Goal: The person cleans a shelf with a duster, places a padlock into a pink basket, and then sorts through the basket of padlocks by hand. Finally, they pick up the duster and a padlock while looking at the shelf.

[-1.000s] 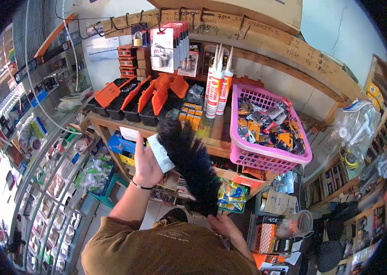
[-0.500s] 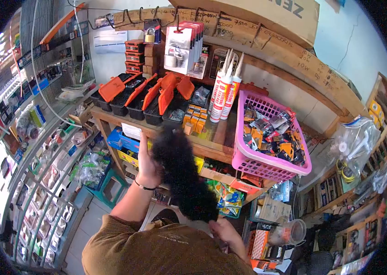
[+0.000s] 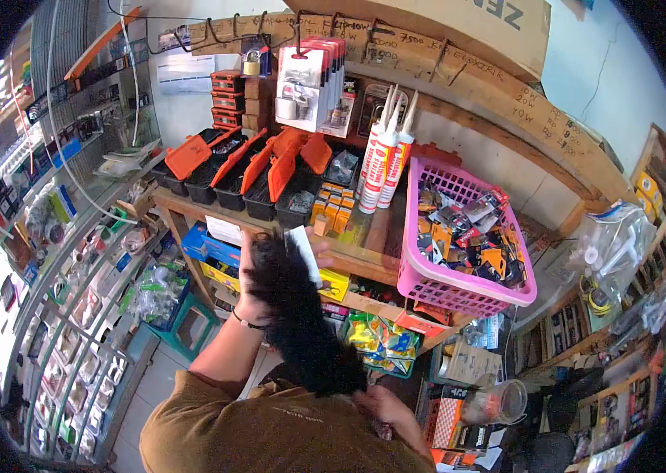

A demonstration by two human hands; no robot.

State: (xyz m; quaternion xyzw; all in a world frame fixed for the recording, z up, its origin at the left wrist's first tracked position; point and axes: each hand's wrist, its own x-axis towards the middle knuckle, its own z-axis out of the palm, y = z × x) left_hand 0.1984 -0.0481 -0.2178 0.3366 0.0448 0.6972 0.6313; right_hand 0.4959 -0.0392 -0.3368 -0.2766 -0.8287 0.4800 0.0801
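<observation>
Room and shelving: a glass-sided rack (image 3: pixel 85 347) curves past your left hand (image 3: pixel 251 306), and a large carton (image 3: pixel 459 27) sits high beyond both hands. Desk (image 3: pixel 368 266): its wooden front edge runs just beyond your left hand. Basket (image 3: pixel 467 285): pink, heaped with small packets, on the desk ahead of your right hand (image 3: pixel 388 406). Black fluffy article (image 3: pixel 305 327): aslant between your hands, its upper end at the left, its lower end gripped by the right. For good handling, let the right hand carry the weight and the left steady the far end (a light touch should suit a pile this soft), tilting it back toward you so that it clears the desk edge and the upright tubes (image 3: pixel 384 169). Black bins (image 3: pixel 230 199), orange lids raised, stand beyond the left hand. White card (image 3: pixel 304 251): beside the article's upper end, near your left fingers; keep it flat and unbent. Whether the left hand is closed cannot be told, the pile covering it.
</observation>
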